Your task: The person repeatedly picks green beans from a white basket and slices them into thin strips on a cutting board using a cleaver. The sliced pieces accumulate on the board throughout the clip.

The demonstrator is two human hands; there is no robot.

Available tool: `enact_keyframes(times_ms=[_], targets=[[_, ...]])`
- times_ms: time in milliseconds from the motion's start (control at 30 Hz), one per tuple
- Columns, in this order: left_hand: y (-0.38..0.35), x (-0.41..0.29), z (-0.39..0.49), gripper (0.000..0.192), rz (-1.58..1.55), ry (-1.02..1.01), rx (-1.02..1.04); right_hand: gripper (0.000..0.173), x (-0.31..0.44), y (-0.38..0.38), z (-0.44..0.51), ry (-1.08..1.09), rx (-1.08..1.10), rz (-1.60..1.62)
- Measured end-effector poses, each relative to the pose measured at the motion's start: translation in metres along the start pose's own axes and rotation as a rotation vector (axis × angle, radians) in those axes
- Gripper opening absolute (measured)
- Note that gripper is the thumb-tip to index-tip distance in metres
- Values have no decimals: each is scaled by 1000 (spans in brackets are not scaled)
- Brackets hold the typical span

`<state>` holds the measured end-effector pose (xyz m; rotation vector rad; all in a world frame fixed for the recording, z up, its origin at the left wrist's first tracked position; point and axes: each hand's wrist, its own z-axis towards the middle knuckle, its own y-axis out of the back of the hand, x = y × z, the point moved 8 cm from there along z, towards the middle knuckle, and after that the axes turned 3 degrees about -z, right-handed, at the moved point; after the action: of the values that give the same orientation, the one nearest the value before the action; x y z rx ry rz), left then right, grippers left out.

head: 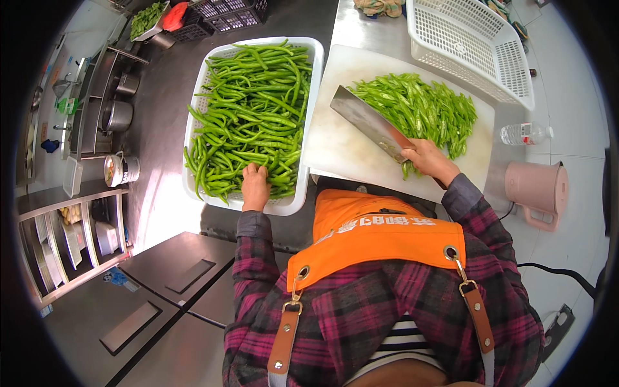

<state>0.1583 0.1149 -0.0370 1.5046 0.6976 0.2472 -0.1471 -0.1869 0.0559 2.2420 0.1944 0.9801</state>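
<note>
A white plastic basket [314, 63] full of long green chili peppers [261, 116] stands left of a white cutting board [333, 140]. My left hand [255, 186] reaches over the basket's near edge, its fingertips among the peppers; whether they grip any cannot be told. My right hand [428, 159] is shut on a Chinese cleaver [370, 123], whose broad blade slants up to the left over the board. Sliced green chili peppers [420, 106] lie in a wide heap on the board, right of the blade, and a few bits are by the blade near my hand.
An empty white perforated basket [464, 43] stands behind the board's right side. A plastic bottle [524, 133] and a pink electric kettle [537, 188] are at the right. Dark crates [232, 14], a white bucket [121, 169] and steel pots [117, 116] are farther left.
</note>
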Motion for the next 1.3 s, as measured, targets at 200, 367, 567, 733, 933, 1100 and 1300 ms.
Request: enact_keyframes(times_ms=[200,367,567,733,933,1100,1300], targets=[[25,-22,9,28,-193,-84,-80,38,-2,-4,1,-29,16,11],[48,-89,29,23,-296,-268,-136,36,-5,-5,4,84,-63,-23],[40,-190,44,26,-189,-600,26,36,-14,-15,9,113,-37,-39],[24,-216,70,29,-150,-624,-84,31,2,-14,2,150,-51,-200],[13,-207,78,25,-298,-560,-176,26,21,-3,-16,167,-1,-351],[12,-207,83,19,-316,-593,-242,23,37,-17,-4,141,-7,-320],[17,-208,76,21,-329,-617,-399,22,32,-8,0,158,-5,-371]])
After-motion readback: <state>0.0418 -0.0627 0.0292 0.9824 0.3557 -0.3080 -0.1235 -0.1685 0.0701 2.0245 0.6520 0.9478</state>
